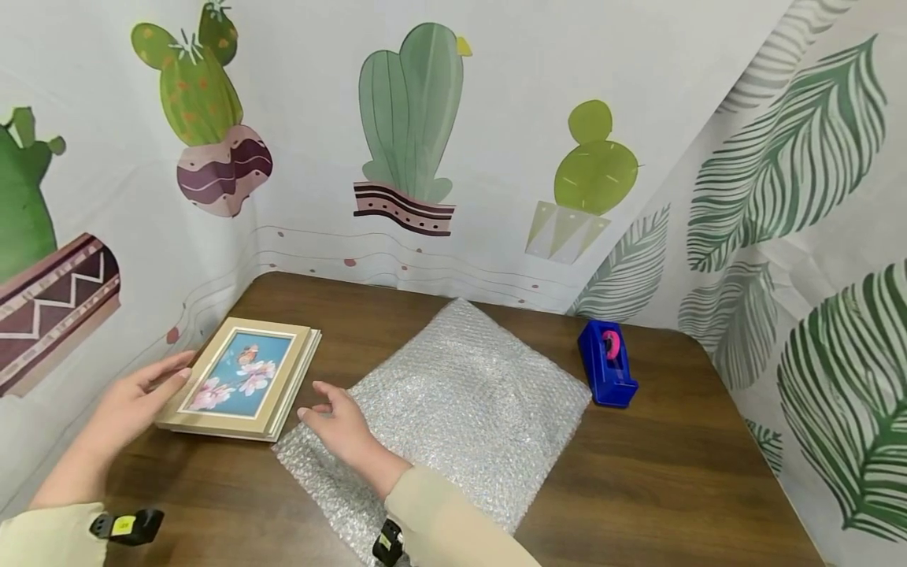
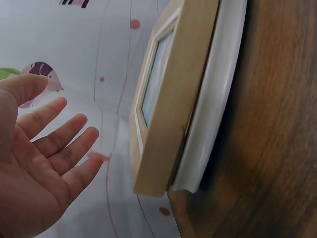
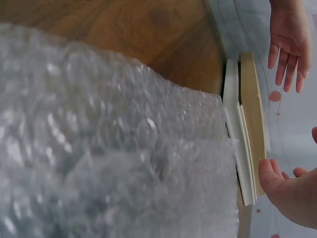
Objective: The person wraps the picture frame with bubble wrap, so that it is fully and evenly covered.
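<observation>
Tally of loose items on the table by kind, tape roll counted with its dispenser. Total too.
Picture frames, stacked: 2
Bubble wrap pieces: 1
Tape dispenser: 1
Total: 4

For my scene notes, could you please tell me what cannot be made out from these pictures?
Head view: the face of the white frame, covered by the tan frame on top.
Head view: the near end of the bubble wrap, hidden by the right sleeve and bottom edge.
Left wrist view: details of the flower picture, steeply slanted.
Head view: any wording on the left wristband, too small.
</observation>
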Tool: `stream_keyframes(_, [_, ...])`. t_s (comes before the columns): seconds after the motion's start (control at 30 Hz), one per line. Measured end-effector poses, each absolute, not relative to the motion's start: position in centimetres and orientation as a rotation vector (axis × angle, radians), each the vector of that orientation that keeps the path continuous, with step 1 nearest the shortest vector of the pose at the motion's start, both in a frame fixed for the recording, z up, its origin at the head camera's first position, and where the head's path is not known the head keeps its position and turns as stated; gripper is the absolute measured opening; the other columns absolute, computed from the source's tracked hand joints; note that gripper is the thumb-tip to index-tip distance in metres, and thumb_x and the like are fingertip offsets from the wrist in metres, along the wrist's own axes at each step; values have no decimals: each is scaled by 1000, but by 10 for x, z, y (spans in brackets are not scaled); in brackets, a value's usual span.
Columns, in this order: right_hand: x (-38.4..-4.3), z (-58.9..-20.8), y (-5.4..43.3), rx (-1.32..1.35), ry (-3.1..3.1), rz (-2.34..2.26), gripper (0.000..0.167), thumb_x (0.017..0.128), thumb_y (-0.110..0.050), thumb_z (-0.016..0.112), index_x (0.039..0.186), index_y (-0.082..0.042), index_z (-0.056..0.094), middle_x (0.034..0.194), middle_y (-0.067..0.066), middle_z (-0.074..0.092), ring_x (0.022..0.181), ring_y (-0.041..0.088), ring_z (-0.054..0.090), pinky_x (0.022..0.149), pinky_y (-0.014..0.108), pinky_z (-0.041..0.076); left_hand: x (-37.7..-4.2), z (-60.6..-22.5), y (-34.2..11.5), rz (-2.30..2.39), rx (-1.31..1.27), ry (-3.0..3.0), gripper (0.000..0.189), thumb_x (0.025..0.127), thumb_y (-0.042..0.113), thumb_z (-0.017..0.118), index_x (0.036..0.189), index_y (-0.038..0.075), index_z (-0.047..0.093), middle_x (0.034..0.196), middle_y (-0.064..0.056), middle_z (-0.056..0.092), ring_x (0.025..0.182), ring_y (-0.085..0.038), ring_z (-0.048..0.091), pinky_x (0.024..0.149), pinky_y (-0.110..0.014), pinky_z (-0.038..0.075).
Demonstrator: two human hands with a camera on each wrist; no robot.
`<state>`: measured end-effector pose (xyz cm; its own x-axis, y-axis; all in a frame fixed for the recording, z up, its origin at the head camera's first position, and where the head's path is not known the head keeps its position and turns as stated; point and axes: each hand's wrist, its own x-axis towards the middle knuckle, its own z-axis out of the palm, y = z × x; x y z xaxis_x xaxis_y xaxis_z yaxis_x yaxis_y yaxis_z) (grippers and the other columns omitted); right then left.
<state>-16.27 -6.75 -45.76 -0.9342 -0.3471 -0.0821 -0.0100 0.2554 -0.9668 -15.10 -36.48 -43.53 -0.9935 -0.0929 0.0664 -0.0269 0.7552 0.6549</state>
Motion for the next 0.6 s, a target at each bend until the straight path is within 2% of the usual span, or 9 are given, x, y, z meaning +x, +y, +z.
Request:
stream_keyframes(0.03, [-162,-458,-69,-317,2253,-1734,54,96,-20,67,145,-2,54,148,17,55,115,24,69,84,17,55,-150,-437,-366,-1068,109,-2854,60,108,38,45,151,-3,43,151,-38,41,141,-52,38,110,-68,31])
stream_keyframes(0.1, [-162,-459,-70,-304,2260,-1733,54,95,-20,68,144,-2,55,146,17,56,111,21,70,83,16,54,-149,-440,-370,-1099,127,-2839,61,108,40,46,152,-1,42,159,-4,45,152,-31,32,121,-60,27])
stream_keyframes(0.13, [-162,-459,-71,-305,2258,-1738,54,95,-19,68,144,-2,55,145,17,57,110,21,70,83,16,54,-148,-442,-372,-1116,132,-2826,61,108,41,46,153,0,42,156,15,46,153,-17,29,125,-50,26])
stream_keyframes(0.17, [-161,-460,-72,-299,2248,-1744,54,94,-19,68,144,-2,55,144,16,58,109,20,71,83,16,54,-148,-444,-373,-1137,133,-2812,61,107,42,47,153,1,42,147,33,44,150,-1,26,128,-39,23])
stream_keyframes(0.23, [-161,-461,-74,-294,2238,-1746,55,94,-18,69,144,-2,55,143,15,59,108,18,72,82,15,53,-147,-447,-377,-1184,124,-2789,62,107,42,49,154,3,42,121,56,36,134,22,23,124,-18,17])
stream_keyframes(0.27, [-161,-461,-76,-296,2226,-1752,55,94,-17,69,144,-1,55,142,15,60,106,18,73,81,15,53,-147,-448,-379,-1200,121,-2781,61,107,42,50,154,4,43,107,59,31,124,29,24,118,-8,15])
stream_keyframes(0.3, [-161,-462,-78,-303,2218,-1753,55,93,-16,69,144,0,54,141,15,61,104,17,73,79,15,54,-146,-448,-380,-1213,116,-2780,61,107,42,50,154,4,42,106,60,32,120,31,24,115,-5,15])
stream_keyframes(0.5, [-162,-464,-86,-327,2219,-1738,53,94,-12,68,142,2,55,127,18,69,93,13,71,71,13,51,-144,-453,-389,-1218,124,-2807,60,107,42,49,155,7,43,106,60,32,122,30,25,113,-3,16])
stream_keyframes(0.6, [-164,-466,-88,-310,2208,-1737,53,93,-14,68,143,1,55,117,14,72,85,4,65,70,13,49,-145,-458,-393,-1236,101,-2791,57,107,38,52,153,6,46,104,60,36,108,36,27,99,6,19])
